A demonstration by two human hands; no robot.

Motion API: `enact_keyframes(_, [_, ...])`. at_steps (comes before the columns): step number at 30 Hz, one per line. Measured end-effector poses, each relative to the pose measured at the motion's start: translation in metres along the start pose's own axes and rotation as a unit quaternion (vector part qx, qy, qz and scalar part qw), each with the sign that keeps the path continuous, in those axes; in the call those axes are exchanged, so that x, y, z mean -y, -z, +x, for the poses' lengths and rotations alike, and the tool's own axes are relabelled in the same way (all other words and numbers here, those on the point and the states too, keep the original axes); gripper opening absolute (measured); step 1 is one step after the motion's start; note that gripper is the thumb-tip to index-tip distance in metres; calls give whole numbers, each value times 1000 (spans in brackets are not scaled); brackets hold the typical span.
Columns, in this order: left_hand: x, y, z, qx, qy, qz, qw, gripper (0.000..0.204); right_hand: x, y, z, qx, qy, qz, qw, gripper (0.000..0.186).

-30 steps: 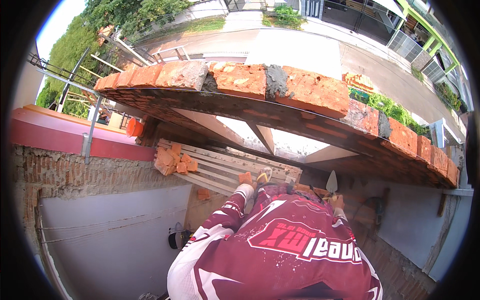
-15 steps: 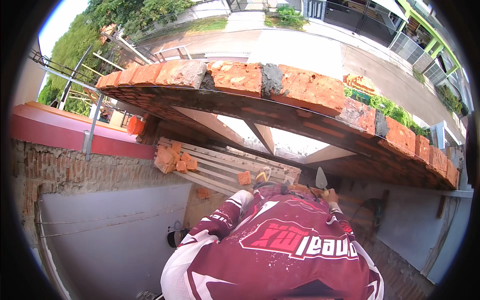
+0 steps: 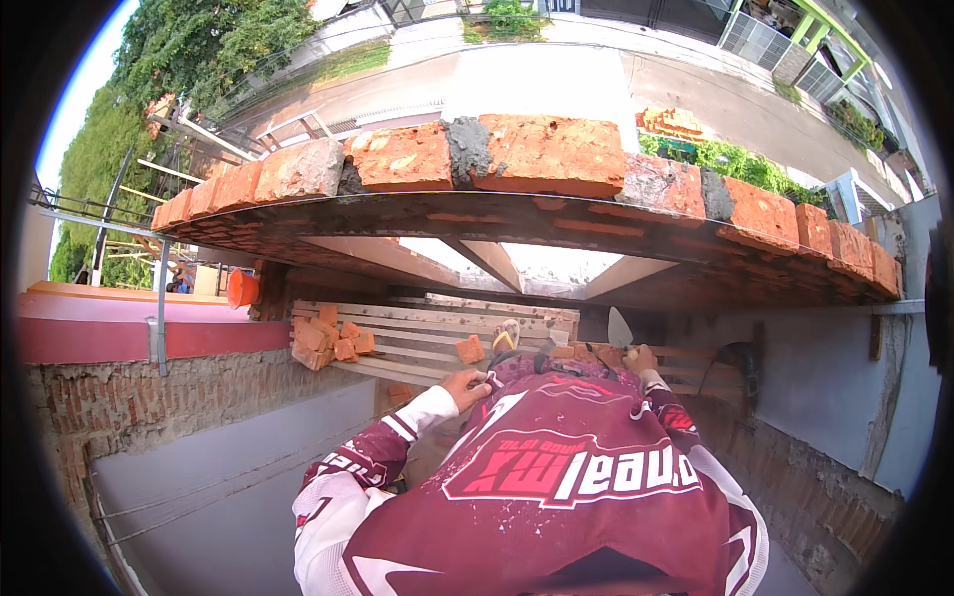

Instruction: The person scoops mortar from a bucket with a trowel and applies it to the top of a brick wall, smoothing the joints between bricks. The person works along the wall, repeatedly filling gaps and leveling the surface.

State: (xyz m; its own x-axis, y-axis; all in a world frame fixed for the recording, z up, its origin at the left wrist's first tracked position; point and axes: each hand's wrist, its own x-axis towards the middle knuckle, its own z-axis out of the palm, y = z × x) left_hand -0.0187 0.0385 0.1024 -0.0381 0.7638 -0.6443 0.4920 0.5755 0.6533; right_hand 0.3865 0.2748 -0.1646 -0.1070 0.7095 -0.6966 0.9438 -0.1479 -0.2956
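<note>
While R grip (image 3: 641,359) pinches trowel (image 3: 619,328), L grip (image 3: 464,387) nr shirt (image 3: 566,477), can't tell if spread

1 trowel (image 3: 619,328), pale pointed blade, tip forward

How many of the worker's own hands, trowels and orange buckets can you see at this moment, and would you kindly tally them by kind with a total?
Hands: 2 (left hand, right hand)
Trowel, in the right hand: 1
Orange bucket, at the left by the pink wall: 1
Total: 4
</note>
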Motion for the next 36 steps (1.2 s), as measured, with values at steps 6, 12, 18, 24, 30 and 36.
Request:
enact_keyframes(6, [-22,22,-45,254,-1,257,932,33,4,4,-11,-12,-30,17,999,59])
enact_keyframes(12, [-19,47,-41,396,64,60,914,35,-5,-2,-4,-28,-5,13,1000,56])
enact_keyframes(18, [-30,30,-34,223,-67,202,951,38,-14,-10,3,-38,-10,8,999,56])
enact_keyframes(24, [3,11,-52,213,117,-301,922,40,-17,-8,11,-30,6,-11,999,54])
enact_keyframes(30, [-7,-50,-49,61,133,-726,672,47,-13,-4,18,-8,15,-32,999,56])
enact_keyframes(36, [-7,-88,8,70,81,-645,756,45,36,15,8,49,45,-128,989,67])
